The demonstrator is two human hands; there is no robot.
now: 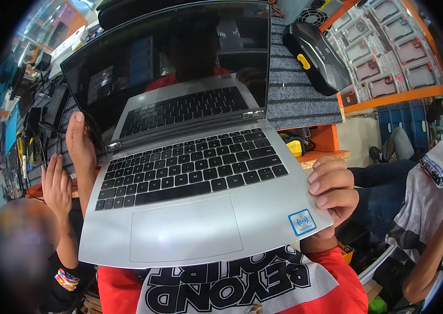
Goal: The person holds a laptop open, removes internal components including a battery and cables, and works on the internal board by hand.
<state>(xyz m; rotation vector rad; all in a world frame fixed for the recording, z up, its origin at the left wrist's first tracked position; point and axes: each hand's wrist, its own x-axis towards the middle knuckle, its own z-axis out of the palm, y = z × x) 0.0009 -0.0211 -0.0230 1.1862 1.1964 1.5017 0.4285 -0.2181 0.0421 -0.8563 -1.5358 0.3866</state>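
An open silver laptop (185,230) with black keys fills the middle of the view, tilted, its front edge over my chest. Its dark screen (179,68) reflects the keyboard and a red sleeve. My right hand (334,191) grips the right edge of the base near the front corner, fingers curled over the top. At the left edge by the hinge, my left hand (79,144) supports the laptop with its fingers pointing up. The left forearm passes partly behind the base, and its thumb is hidden.
A co-worker's hand (56,183) is raised close to my left forearm. Behind the laptop, a black and yellow box-shaped device (318,57) lies on a grey striped mat (300,107). An orange-framed display case (389,47) stands far right. Another person (420,204) sits at right.
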